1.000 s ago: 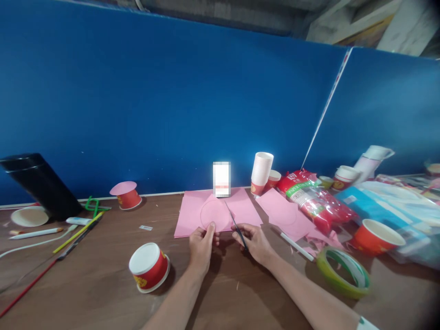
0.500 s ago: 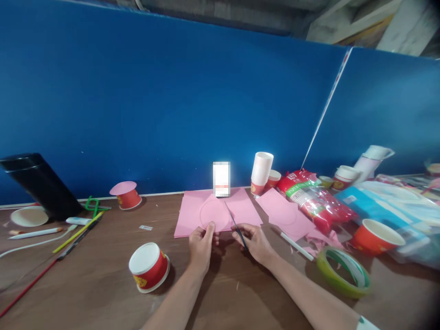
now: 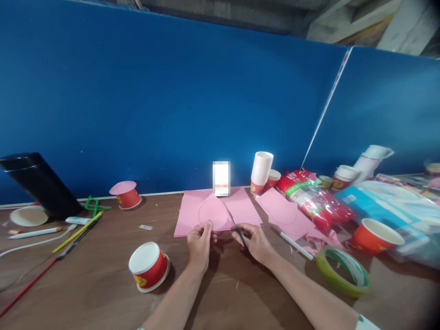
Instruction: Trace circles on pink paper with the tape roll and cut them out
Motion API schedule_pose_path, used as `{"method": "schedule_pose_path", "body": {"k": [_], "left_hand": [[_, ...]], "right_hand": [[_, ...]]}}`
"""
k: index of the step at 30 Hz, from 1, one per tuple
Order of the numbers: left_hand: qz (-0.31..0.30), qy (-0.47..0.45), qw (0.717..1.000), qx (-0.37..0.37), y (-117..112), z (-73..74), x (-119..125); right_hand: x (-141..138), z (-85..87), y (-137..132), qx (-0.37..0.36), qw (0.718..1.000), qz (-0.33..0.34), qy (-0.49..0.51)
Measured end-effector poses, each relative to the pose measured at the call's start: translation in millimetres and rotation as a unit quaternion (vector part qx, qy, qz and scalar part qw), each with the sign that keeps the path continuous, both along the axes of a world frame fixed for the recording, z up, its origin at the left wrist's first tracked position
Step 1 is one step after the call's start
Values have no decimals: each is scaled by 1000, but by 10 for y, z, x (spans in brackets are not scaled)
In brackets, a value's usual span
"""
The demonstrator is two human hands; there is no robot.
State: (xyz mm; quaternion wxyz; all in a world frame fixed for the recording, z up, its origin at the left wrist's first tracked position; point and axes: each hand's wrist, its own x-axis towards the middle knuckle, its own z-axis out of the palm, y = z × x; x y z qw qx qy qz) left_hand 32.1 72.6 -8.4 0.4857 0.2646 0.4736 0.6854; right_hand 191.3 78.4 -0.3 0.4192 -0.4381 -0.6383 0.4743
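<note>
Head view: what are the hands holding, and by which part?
The left hand pinches the circle-marked pink paper at its near edge; the right hand holds the scissors by the handle end.

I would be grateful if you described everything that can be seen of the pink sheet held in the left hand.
The pink sheet looks like thin paper, plain apart from a faint round outline. The left hand pinches its near edge, thumb on top. It sits over other pink sheets of matching colour, so its full shape is hard to make out. The scissors, held in the right hand, slant at its right side; whether they touch it is unclear.
</note>
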Motion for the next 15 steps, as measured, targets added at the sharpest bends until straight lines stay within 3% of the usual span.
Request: {"method": "schedule_pose_path", "body": {"k": [6,15], "left_hand": [[0,7,1000,6,12,-21,-22],[1,-4,1000,2,20,-28,-14]], "right_hand": [[-3,42,-11,6,1000,2,-6],[-3,-24,11,-21,999,-30,23]]}}
